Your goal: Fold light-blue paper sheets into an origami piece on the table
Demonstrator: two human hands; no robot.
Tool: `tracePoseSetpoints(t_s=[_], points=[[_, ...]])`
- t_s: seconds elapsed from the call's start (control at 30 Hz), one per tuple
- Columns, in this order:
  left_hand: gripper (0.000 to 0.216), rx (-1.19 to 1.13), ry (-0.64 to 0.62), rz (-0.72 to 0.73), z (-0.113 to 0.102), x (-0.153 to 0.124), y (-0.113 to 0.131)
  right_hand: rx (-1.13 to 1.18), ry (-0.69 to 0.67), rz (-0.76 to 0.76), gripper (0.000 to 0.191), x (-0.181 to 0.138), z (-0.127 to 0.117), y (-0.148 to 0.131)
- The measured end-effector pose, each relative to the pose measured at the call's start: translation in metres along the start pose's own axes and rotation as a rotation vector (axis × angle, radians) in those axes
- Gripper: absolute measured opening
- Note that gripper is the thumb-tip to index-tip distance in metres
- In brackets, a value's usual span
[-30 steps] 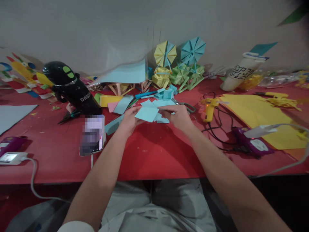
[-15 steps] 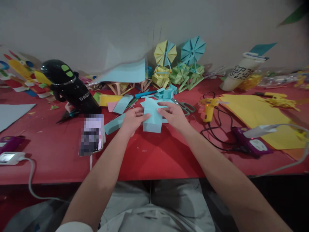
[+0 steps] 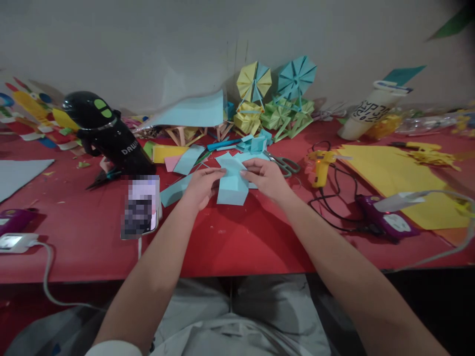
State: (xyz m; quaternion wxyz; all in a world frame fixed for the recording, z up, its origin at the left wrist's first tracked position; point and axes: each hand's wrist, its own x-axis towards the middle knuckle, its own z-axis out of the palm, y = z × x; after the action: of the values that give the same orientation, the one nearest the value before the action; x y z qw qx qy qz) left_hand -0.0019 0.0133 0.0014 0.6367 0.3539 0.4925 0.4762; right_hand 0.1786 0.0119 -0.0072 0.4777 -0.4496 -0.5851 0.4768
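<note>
A light-blue folded paper (image 3: 233, 185) is held between my two hands above the middle of the red table, its lower part bent into a panel facing me. My left hand (image 3: 203, 187) pinches its left edge with thumb and fingers. On the opposite side, my right hand (image 3: 265, 177) grips the right edge the same way. Just beyond the paper lie blue paper scraps (image 3: 254, 143) and a blue pen (image 3: 223, 144). Behind my right hand rest grey-handled scissors (image 3: 287, 165), partly hidden. A blue paper strip (image 3: 175, 190) lies beside my left hand.
To the left stand a black bottle (image 3: 111, 136) and a phone (image 3: 141, 207). A yellow glue gun (image 3: 321, 165), its black cord and a purple power bank (image 3: 388, 217) are on the right, near yellow sheets (image 3: 401, 183). Folded-paper models (image 3: 293, 94) line the wall.
The paper has tilted and shifted slightly left, its fold showing more. My left thumb has moved up and back along the paper's left edge.
</note>
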Motion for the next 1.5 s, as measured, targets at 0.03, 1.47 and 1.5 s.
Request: tracePoseSetpoints(t_s=[0.03, 1.47, 1.5], points=[[0.021, -0.01, -0.009, -0.011, 0.0, 0.0, 0.001, 0.007, 0.007, -0.003, 0.032, 0.0, 0.0, 0.001], [0.026, 0.666, -0.41, 0.445, 0.001, -0.011, -0.001, -0.095, -0.202, 0.085, 0.032, -0.005, -0.006, -0.009], [0.027, 0.654, -0.386, 0.43, 0.001, -0.011, -0.001, -0.067, -0.178, 0.111, 0.031, -0.005, -0.006, -0.01]])
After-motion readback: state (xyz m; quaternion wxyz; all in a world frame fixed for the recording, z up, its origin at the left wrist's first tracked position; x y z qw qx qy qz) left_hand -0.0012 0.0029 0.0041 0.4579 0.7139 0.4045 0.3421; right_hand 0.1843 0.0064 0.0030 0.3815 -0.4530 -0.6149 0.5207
